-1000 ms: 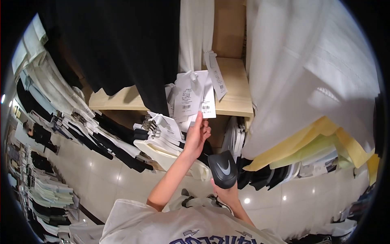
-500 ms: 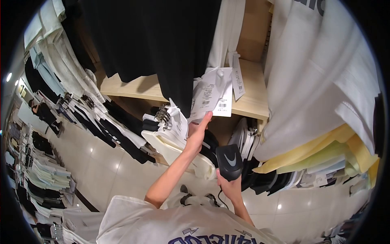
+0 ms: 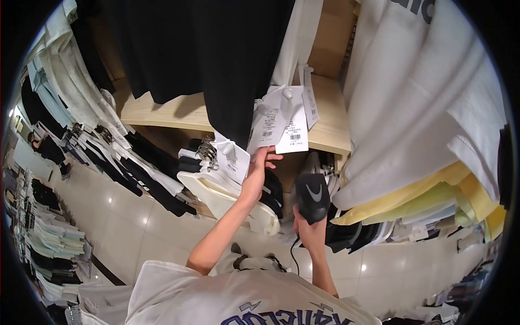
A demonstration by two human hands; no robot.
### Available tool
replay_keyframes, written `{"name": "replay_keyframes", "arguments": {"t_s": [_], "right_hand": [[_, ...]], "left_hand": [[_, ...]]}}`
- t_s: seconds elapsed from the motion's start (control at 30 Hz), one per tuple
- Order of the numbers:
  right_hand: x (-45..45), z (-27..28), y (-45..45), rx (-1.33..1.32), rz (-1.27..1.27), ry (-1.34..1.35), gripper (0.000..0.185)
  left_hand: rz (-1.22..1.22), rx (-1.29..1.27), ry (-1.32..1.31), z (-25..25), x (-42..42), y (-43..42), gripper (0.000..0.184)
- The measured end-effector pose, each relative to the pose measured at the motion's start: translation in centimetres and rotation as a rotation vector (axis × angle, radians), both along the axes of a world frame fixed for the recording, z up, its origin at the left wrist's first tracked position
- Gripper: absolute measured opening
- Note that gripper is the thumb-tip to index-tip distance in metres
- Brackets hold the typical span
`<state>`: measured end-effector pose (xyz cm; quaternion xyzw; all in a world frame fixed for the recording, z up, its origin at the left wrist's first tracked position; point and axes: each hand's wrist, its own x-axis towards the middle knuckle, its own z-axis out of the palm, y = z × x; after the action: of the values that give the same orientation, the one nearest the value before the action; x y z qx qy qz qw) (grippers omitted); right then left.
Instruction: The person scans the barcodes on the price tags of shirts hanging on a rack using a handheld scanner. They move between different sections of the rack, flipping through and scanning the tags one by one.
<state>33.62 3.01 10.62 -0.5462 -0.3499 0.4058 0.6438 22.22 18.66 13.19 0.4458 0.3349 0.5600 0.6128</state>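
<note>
My left hand (image 3: 255,176) is raised to the lower edge of a white price tag (image 3: 266,130), its fingers apart and touching or just under the tag. A second white tag (image 3: 293,130) with a barcode hangs beside it, and another tag (image 3: 233,158) lies left of my wrist. The tags hang by a black garment (image 3: 200,59); which garment each belongs to is unclear. My right hand (image 3: 312,230) is closed around a black barcode scanner (image 3: 313,197) with a grey curved mark and a cable. The scanner points up, below and right of the tags, apart from them.
A light wooden shelf (image 3: 168,115) runs behind the tags. White clothes on hangers (image 3: 211,189) hang below my left arm. A large white garment (image 3: 422,108) and yellow clothing (image 3: 406,203) hang at right. More racks stand left, where a person in black (image 3: 50,151) appears.
My left thumb has come off the front of the tag and the fingers have spread beneath it. My right hand has raised the scanner slightly. The view has shifted a little.
</note>
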Motion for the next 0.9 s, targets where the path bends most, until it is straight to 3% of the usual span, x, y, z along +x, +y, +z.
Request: {"name": "replay_keyframes", "arguments": {"t_s": [0.17,0.43,0.57,0.63,0.9], "right_hand": [[0.4,2.0,1.8,0.038,-0.047,-0.026,0.015],[0.6,3.8,3.9,0.015,-0.020,-0.146,0.018],[0.5,4.7,4.4,-0.019,0.047,-0.249,0.020],[0.5,4.9,4.7,-0.021,0.049,-0.241,0.021],[0.2,5.4,6.6,-0.025,0.086,-0.303,0.018]], "left_hand": [[0.000,0.051,-0.108,-0.5,0.6,-0.4,0.031],[-0.002,-0.021,0.133,0.9,0.7,-0.1,0.046],[0.000,-0.052,0.092,0.8,0.3,-0.1,0.051],[0.061,-0.088,-0.029,0.5,0.4,0.1,0.039],[0.092,-0.033,-0.017,0.0,-0.5,0.8,0.035]]}}
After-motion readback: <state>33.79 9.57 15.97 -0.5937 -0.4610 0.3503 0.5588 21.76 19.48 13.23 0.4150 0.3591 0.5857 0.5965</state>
